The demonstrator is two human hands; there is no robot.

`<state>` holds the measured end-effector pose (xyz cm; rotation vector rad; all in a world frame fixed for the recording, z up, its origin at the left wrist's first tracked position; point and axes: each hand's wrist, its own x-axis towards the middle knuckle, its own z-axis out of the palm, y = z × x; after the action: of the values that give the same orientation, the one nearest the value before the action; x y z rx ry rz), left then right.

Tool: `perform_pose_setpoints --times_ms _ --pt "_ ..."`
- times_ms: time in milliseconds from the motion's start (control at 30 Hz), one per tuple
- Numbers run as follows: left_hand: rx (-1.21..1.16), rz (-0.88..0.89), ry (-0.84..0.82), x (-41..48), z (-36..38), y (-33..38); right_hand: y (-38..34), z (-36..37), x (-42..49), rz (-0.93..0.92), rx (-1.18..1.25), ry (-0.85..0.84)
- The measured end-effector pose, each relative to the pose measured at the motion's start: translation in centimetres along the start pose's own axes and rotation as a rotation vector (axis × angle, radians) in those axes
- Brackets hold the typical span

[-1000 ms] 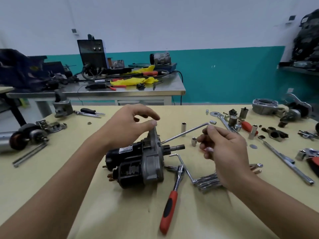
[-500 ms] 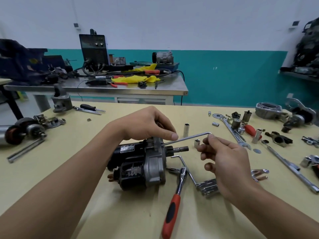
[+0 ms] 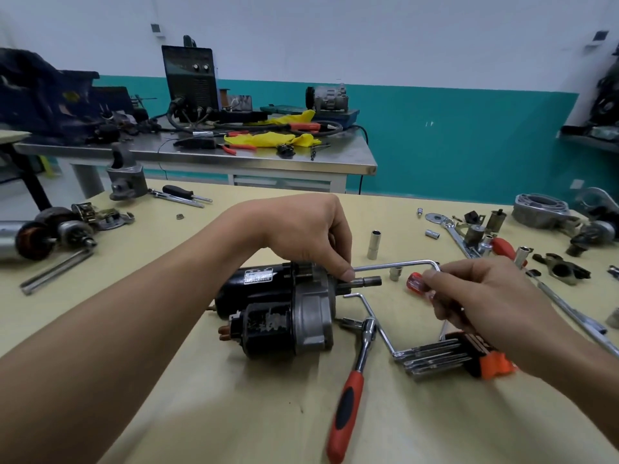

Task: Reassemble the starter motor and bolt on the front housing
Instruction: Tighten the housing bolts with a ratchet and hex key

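Note:
The black starter motor lies on its side mid-table, its grey front housing and output shaft pointing right. My left hand comes over the top of the housing and grips it with curled fingers, the fingertips beside the shaft. An L-shaped hex key runs from those fingertips rightwards. My right hand pinches its bent end. A red screwdriver handle sticks out of the same hand.
A red-handled ratchet and an orange hex key set lie just right of the motor. Sockets, wrenches and castings crowd the far right. An armature sits at the left edge. A steel bench stands behind.
My left hand has dropped from above the housing onto it, fingertips now by the shaft. My right hand has shifted right with the key's bend, and the red handle now shows.

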<state>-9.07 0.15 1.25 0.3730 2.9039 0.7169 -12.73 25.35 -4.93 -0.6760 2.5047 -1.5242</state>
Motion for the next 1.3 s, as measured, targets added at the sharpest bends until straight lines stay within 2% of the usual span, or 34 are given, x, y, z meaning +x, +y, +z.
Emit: perform_pose_setpoints --times_ms 67,200,267,400,500,700,833,933,1033,1100,1133,1167,1233,1300 --pt "-0.003 -0.002 -0.013 0.0 -0.1 0.0 0.1 -0.3 -0.1 -0.204 -0.088 -0.002" --pt "0.009 -0.011 -0.048 0.0 -0.5 0.2 1.2 -0.9 0.7 -0.693 -0.505 0.041" --pt "0.018 -0.03 -0.075 0.0 -0.6 0.5 1.4 -0.9 1.6 -0.902 -0.625 0.04" --pt "0.021 -0.059 -0.094 0.1 -0.7 0.7 0.6 -0.1 3.5 -1.057 -0.704 -0.018" --pt "0.013 -0.04 -0.099 -0.1 -0.7 0.5 0.0 0.4 3.8 -0.904 -0.594 -0.142" --pt "-0.019 -0.015 -0.102 -0.6 -0.1 1.1 -2.1 0.5 3.9 -0.172 -0.034 -0.532" --pt "-0.03 -0.018 -0.084 -0.4 0.5 1.6 -3.6 1.1 3.8 0.331 0.245 -0.601" --pt "-0.038 0.005 -0.091 -0.4 0.6 1.9 -3.7 1.4 3.0 0.471 0.345 -0.568" --pt "-0.051 0.035 -0.109 -0.6 0.6 1.9 -3.8 1.9 2.0 0.468 0.403 -0.495" --pt "-0.067 0.043 -0.118 -0.7 0.5 1.8 -3.4 2.3 1.4 0.333 0.368 -0.417" --pt "-0.074 0.046 -0.122 -0.7 0.4 1.7 -3.2 2.3 1.0 0.191 0.298 -0.354" --pt "-0.077 0.051 -0.124 -0.7 0.4 1.7 -2.8 2.2 0.7 -0.016 0.161 -0.276" --pt "-0.068 0.058 -0.121 -0.7 0.5 1.6 -1.8 1.3 0.1 -0.559 -0.355 -0.079" --pt "-0.063 0.06 -0.113 -0.7 0.5 1.5 -0.6 0.8 0.0 -0.982 -0.758 0.004"
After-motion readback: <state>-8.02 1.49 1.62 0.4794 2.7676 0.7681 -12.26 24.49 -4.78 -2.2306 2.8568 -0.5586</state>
